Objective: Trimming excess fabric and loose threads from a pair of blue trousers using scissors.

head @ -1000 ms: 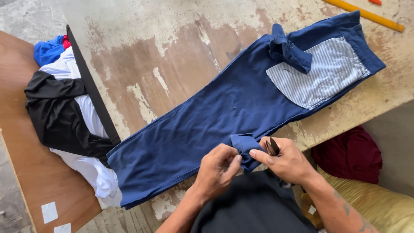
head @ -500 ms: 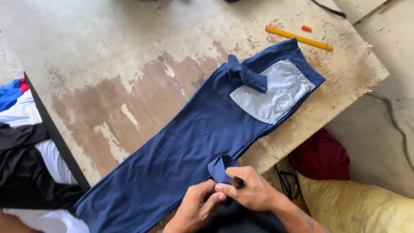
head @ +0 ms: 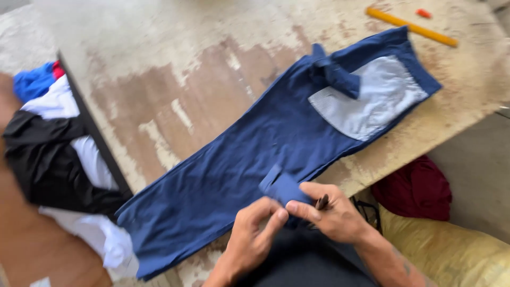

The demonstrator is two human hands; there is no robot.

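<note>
Both hands pinch a small folded navy cloth flap (head: 282, 187) of the navy trousers (head: 265, 154), spread flat on the worn worktop (head: 175, 64): left hand (head: 255, 234) steadying, right hand (head: 332, 215) also gripping a dark pen (head: 322, 202).

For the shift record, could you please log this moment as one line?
left hand: pinching small navy fabric piece | right hand: pinching same piece, dark pen between fingers | navy trousers: flat on worn table
</note>
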